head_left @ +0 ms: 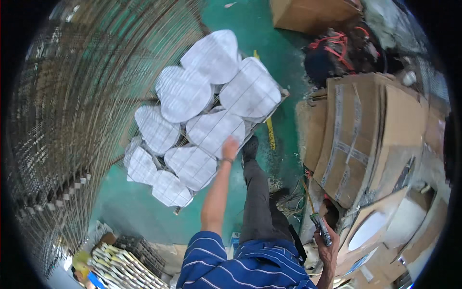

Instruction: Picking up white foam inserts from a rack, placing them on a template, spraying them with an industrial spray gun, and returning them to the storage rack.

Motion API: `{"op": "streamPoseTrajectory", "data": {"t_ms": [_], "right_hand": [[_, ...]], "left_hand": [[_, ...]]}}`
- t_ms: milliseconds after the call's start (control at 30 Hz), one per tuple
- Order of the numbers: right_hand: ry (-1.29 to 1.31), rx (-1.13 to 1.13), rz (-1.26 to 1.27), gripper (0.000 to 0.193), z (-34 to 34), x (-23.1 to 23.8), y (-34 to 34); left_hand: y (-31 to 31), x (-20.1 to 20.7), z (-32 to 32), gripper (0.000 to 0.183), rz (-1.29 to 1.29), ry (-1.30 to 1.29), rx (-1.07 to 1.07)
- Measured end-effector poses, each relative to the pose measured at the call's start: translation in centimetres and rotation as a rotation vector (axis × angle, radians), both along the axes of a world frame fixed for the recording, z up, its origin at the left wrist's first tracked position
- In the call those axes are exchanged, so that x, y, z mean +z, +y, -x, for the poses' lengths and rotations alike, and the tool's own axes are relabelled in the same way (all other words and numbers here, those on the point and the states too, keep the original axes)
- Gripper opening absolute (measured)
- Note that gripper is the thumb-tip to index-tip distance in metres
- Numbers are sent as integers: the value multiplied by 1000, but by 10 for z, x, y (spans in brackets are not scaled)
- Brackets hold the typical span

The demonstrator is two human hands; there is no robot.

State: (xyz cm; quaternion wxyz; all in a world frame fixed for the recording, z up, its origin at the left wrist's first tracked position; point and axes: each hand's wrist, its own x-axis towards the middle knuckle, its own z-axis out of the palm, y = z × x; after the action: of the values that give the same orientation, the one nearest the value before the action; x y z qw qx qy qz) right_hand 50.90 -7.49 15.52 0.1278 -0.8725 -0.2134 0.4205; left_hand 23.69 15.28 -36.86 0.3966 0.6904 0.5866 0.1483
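My left hand [230, 147] reaches out over one of several stacks of white, rounded, seat-shaped pieces [215, 129]. Motion smears its fingers, so I cannot tell whether they hold anything or touch the stack. Thin dark lines cross the tops of the stacks, which stand close together in rows on a low base [285, 94]. Down at my right side, my right hand [327, 244] is closed around the grey-and-black handle of a hand tool [321, 229]. A long, thin, yellowish shaft points forward from it; the tool's exact kind is unclear.
Rows of thin metal wire racks [96, 91] fill the left side. Flattened cardboard boxes [353, 139] lean at my right, near a dark heap with red straps [337, 50]. A cardboard box [313, 14] stands ahead. My shoe [250, 148] is beside the stacks on the green floor [284, 53].
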Motion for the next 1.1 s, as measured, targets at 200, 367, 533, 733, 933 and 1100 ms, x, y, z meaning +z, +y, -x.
{"op": "streamPoseTrajectory", "data": {"t_ms": [200, 367, 533, 733, 933, 1100], "right_hand": [[-135, -203, -120, 48, -10, 94, -103], [-343, -455, -283, 50, -23, 162, -242], [-540, -780, -373, 48, -20, 218, -364], [-715, -1054, -528, 52, -31, 236, -481], [-626, -906, -497, 60, -19, 217, -540], [-680, -983, -560, 60, -22, 203, -564]], "left_hand": [[-139, 166, -124, 51, 492, -61, -178], [-193, 188, -145, 50, 936, -483, -98], [-180, 183, -116, 34, 1085, -164, -111], [-200, 215, -91, 19, 1082, 159, -11], [-252, 252, -135, 26, 873, 298, -476], [-270, 274, -210, 38, 311, 470, -1360]]}}
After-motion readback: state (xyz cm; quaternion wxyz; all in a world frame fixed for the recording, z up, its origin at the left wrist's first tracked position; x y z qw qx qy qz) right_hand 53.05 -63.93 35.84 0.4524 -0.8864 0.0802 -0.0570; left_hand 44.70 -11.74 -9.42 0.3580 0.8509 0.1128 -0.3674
